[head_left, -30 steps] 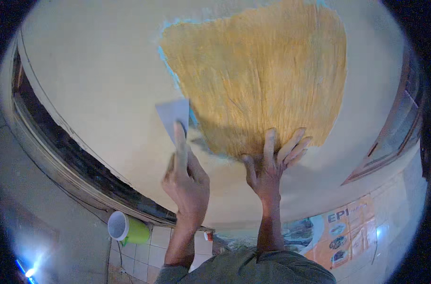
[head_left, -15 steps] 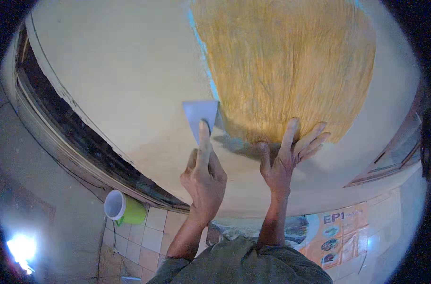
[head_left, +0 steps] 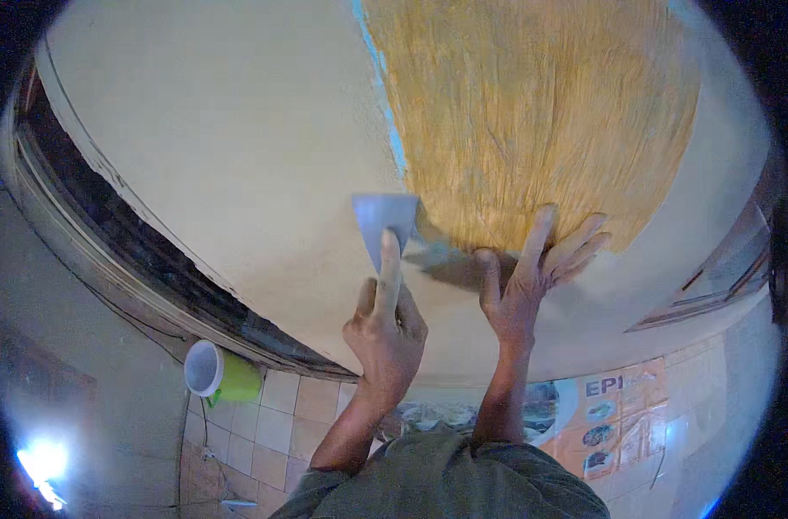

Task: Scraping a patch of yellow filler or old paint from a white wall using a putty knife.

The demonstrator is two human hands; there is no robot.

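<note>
scraper (head_left: 383,218): pale grey, flat trapezoid blade, pressed against cream ceiling at sheet's lower left corner | sheet (head_left: 532,121): yellow-orange, wrinkled, stuck flat overhead, blue edge along left

Both hands, the left hand (head_left: 383,324) pressing the scraper (head_left: 383,227), have shifted rightward along the yellow sheet's (head_left: 532,121) lower edge.

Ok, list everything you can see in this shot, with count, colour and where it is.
ceiling: one, cream, fills the upper picture
yellow patch: one, ochre with a thin blue edge, upper right of the ceiling
scraper: one, pale blue-grey blade, flat against the ceiling at the patch's lower left edge
green jug: one, green with a white rim, lower left by the tiled wall
poster: one, orange, lower right wall
left hand: one, holds the scraper, forefinger along the blade
right hand: one, fingers spread on the patch's lower edge
</note>
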